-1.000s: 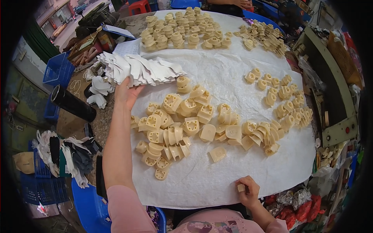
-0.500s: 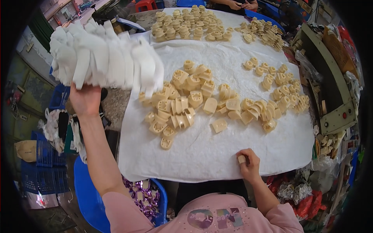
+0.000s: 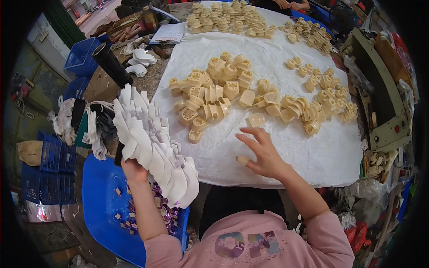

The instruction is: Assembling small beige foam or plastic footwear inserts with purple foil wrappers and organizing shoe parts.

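My left hand (image 3: 134, 170) is closed round the lower side of a long bundle of overlapping white curved pieces (image 3: 156, 147). What joins the pieces is hidden. The bundle slants above the left edge of the table and partly over a blue tub (image 3: 96, 196). My right hand (image 3: 263, 154) hovers over the white cloth (image 3: 223, 167) with fingers spread and nothing held. A pale cover sits on its thumb tip. Just beyond its fingers lies a single cream plastic piece (image 3: 256, 119), near a heap of cream hollow plastic pieces (image 3: 216, 91).
Purple shiny pieces (image 3: 167, 210) lie in the tub. A dark upright cylinder (image 3: 111, 64) and a clipboard (image 3: 168, 33) stand at the table's far left. More cream pieces (image 3: 228, 18) cover the far end, near another person's hands (image 3: 290, 4). A green metal machine (image 3: 386, 120) borders the right.
My left hand has brought the white bundle down and nearer to me, tilting it. My right hand has moved left and forward from the cloth's near edge, its fingers opening.
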Action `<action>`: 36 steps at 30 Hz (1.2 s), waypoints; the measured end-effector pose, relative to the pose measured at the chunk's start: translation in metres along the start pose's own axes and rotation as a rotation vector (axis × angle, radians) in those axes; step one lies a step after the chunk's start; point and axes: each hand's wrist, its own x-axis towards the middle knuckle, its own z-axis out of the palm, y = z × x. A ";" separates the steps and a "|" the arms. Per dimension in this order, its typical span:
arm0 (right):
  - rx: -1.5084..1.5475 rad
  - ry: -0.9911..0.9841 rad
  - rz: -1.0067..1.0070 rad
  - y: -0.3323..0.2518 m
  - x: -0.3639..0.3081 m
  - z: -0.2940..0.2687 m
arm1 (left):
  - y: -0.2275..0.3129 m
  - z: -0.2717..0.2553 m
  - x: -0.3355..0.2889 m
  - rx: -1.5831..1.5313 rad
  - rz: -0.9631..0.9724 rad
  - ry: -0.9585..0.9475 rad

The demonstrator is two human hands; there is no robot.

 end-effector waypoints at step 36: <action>0.044 0.994 0.795 0.219 -0.143 -0.124 | -0.063 0.105 0.081 1.147 0.010 0.094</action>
